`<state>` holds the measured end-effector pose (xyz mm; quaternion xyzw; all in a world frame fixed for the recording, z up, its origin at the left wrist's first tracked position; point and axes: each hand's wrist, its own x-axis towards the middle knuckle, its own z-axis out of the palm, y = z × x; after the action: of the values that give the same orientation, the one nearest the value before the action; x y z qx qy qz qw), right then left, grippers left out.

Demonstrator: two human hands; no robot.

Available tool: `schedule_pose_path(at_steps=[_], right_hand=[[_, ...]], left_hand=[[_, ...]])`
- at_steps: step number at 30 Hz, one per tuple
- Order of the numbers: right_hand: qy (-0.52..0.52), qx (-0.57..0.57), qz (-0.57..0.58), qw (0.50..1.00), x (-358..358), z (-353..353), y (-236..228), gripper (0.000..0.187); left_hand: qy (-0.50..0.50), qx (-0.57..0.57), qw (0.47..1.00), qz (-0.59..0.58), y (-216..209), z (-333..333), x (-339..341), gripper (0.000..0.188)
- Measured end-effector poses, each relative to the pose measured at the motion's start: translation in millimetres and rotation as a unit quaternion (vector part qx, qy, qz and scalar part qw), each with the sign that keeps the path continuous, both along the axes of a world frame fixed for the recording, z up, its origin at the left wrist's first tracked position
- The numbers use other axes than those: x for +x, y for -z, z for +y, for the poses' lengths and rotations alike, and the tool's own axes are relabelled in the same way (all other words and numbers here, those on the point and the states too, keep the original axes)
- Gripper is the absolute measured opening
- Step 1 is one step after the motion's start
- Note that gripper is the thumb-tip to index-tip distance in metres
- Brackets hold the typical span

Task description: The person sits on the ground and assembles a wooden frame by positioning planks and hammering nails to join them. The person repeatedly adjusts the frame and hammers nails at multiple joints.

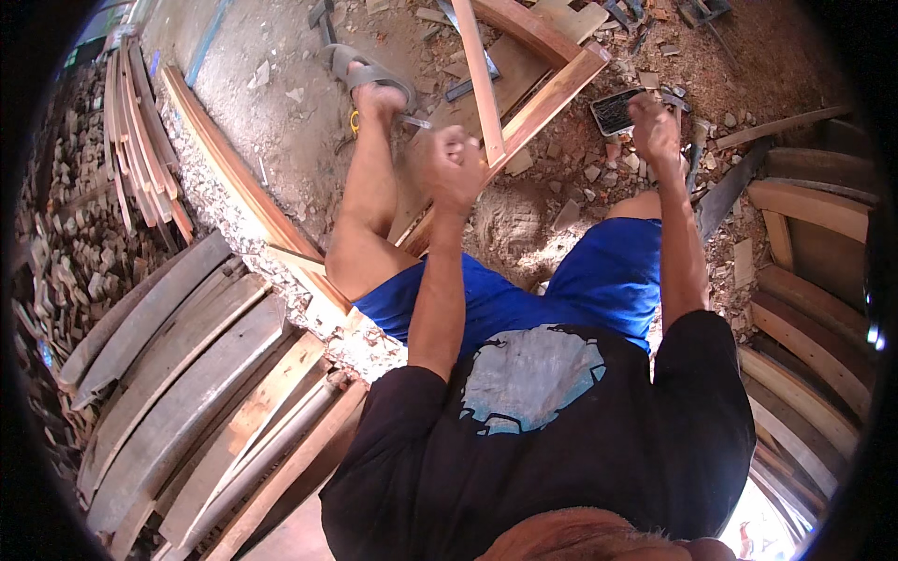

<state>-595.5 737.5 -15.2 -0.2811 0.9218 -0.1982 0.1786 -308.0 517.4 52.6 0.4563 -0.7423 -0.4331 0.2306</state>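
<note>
My left hand (454, 168) is closed, its fingers curled, beside the corner of a wooden frame (558, 101). A slim pale piece (415, 122) shows just past its knuckles; whether the hand grips it I cannot tell. My right hand (655, 136) is also closed, slightly blurred, over the right side of a dark tray of nails (613, 114). Something grey and metallic (673, 100) shows at its fingers, too indistinct to name. A thin wooden strip (479, 79) crosses the frame and meets it near my left hand.
Stone chips and wood scraps litter the dirt floor (290, 56). Long planks (238, 173) lie to the left, near a heap of small wood blocks (65, 224). Stacked boards (187, 393) stand lower left, more timber (814, 309) at right. My sandalled foot (369, 79) rests beyond the left hand.
</note>
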Motion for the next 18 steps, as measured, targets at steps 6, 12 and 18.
schedule_pose_path(at_steps=[6, 12, 18], right_hand=[[-0.176, -0.221, -0.313, 0.907, 107, -4, -33, 0.025], [-0.106, -0.213, -0.378, 0.895, 130, -19, -57, 0.019], [-0.106, -0.193, -0.385, 0.896, 126, -27, -58, 0.02]], left_hand=[[0.226, -0.094, 0.968, 0.054, 21, 59, 9, 0.027], [0.253, -0.027, 0.967, 0.021, 13, 61, 22, 0.021], [0.251, 0.016, 0.966, 0.053, 18, 58, 21, 0.021]])
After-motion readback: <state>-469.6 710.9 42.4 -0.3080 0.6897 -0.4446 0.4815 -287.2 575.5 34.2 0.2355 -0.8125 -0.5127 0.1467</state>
